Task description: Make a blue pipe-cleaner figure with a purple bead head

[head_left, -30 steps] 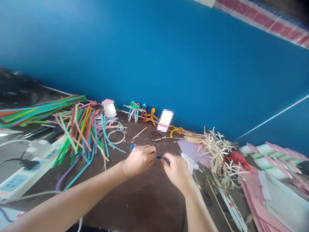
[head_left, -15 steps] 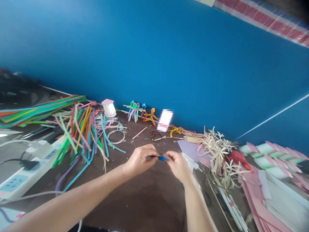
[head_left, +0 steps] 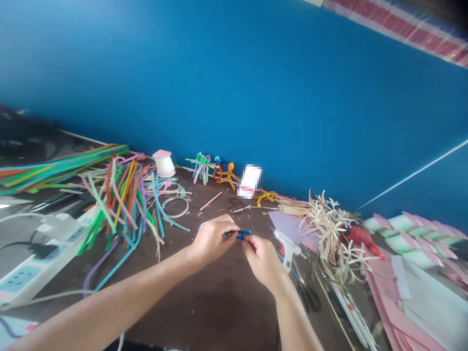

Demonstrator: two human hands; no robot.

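Between my two hands is a blue pipe cleaner [head_left: 244, 234], bent into a short bundle just above the dark table. My left hand [head_left: 212, 239] pinches it from the left, with fingers wrapped around part of it. From the right, the fingertips of my right hand [head_left: 262, 256] are closed on its lower edge. Most of the blue piece's shape is hidden by the fingers. Just right of my right hand lies a white glue gun [head_left: 288, 248], with dark-handled scissors [head_left: 310, 296] beside it.
Loose coloured pipe cleaners [head_left: 124, 195] and a power strip [head_left: 40, 263] are at left. Along the blue wall stand a white paper cup [head_left: 164, 165] and orange pipe-cleaner figures [head_left: 229, 175]. Dried straw flowers [head_left: 323, 219], a purple sheet [head_left: 288, 225] and pink paper [head_left: 387, 297] lie at right.
My right hand has shifted left and slightly down, uncovering more of the glue gun and scissors. More of the blue pipe cleaner shows above my fingers.
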